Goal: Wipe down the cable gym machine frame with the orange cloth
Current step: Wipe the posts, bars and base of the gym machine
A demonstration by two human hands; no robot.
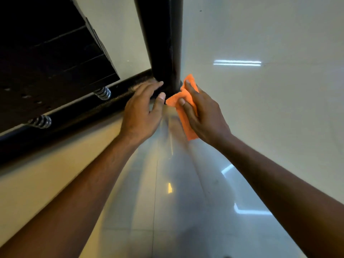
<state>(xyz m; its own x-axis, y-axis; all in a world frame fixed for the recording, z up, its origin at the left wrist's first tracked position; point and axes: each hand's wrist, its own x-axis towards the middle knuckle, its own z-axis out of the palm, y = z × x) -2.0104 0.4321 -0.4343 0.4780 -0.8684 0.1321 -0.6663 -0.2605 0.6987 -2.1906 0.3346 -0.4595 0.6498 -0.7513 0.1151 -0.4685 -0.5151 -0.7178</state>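
The black frame of the cable machine has an upright post that meets a low base bar on the floor. My right hand grips the orange cloth and holds it against the foot of the post at the corner joint. My left hand rests with relaxed fingers on the base bar just left of that joint, fingertips touching the metal. Part of the cloth is hidden under my right palm.
A black weight stack sits above the base bar at the left, on two steel springs. Glossy pale floor tiles with light reflections spread to the right and toward me.
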